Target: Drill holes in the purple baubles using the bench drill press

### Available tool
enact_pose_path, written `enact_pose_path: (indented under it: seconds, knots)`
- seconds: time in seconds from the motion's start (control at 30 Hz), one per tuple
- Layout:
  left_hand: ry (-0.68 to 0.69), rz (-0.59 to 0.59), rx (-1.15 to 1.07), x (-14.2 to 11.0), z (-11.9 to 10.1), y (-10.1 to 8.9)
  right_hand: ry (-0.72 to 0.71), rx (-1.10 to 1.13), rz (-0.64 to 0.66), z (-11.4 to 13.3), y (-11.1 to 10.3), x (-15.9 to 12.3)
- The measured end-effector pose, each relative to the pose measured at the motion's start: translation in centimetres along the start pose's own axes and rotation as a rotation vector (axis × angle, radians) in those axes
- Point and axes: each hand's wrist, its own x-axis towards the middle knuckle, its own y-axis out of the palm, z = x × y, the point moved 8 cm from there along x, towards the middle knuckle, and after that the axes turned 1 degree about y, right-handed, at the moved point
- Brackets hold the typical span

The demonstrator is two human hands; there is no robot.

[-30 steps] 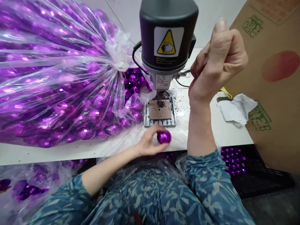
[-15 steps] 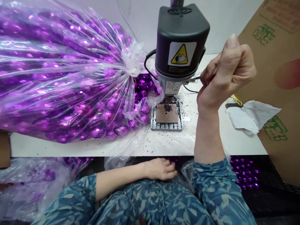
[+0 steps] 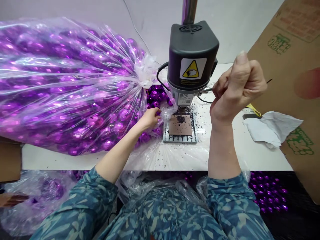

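Observation:
My right hand [image 3: 238, 88] is a closed fist around the feed lever [image 3: 208, 90] of a black bench drill press [image 3: 192, 55]; a thin dark rod end pokes out beyond the fist. My left hand [image 3: 150, 117] reaches to shiny purple faceted balls [image 3: 157, 93] by the mouth of a clear plastic bag. Its fingers are bent and partly hidden, so a ball in them cannot be made out. Under the drill, a brown square board [image 3: 183, 130] with a small dark hole lies on the slotted metal base [image 3: 180, 139], sprinkled with dark shavings.
A large tied clear bag [image 3: 75, 90] of purple balls fills the left of the white table [image 3: 225, 160]. Crumpled white paper [image 3: 271, 130] lies at right by a cardboard box [image 3: 290, 110]. More purple balls [image 3: 270, 193] sit below the table edge. Another person's hand [image 3: 12, 200] shows at far left.
My left hand has risen from my lap to the purple balls left of the drill base. My right hand keeps its grip on the lever. The camera view has shifted slightly.

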Motion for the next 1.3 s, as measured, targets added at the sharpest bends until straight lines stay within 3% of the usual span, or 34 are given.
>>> enact_pose_path:
  seconds: [0.1, 0.2, 0.3, 0.37, 0.47, 0.67, 0.87, 1.0, 1.1, 1.2, 1.3]
  knots:
    - [0.02, 0.006, -0.126, -0.3, 0.3, 0.9, 0.002, 0.075, 0.005, 0.1, -0.1, -0.1]
    - [0.02, 0.009, 0.183, -1.2, -0.8, 1.3, -0.003, 0.098, 0.004, 0.2, -0.1, -0.2]
    - [-0.073, 0.077, 0.559, -2.1, -2.3, 2.2, -0.013, 0.075, -0.016, 0.2, -0.1, -0.1]
    - [-0.091, 0.139, 0.686, -2.2, -3.3, 2.9, -0.017, 0.081, -0.029, 0.3, -0.2, 0.0]
    - [-0.084, 0.21, 0.7, -1.4, -4.0, 3.4, -0.024, 0.064, -0.013, 0.5, -0.1, 0.0]
    - [-0.073, 0.297, 0.731, -0.3, -3.2, 2.8, -0.016, -0.06, 0.021, 0.0, -0.1, -0.2]
    - [-0.085, 0.239, 0.688, -1.6, -2.8, 2.4, -0.046, 0.096, 0.036, 0.4, -0.2, -0.2]
    - [-0.105, 0.156, 0.538, -1.9, -1.9, 2.0, -0.06, 0.101, 0.068, 0.8, 0.0, -0.2]
    - [-0.043, -0.052, 0.275, -2.0, -1.8, 0.6, -0.048, 0.147, 0.061, 0.7, -0.2, -0.3]
    - [0.053, -0.253, -0.248, -2.7, -1.9, -1.0, -0.051, 0.175, 0.062, 0.6, -0.2, -0.3]
    - [0.019, -0.173, -0.843, -3.2, -2.2, -0.4, -0.06, 0.179, 0.057, 0.5, -0.3, -0.3]
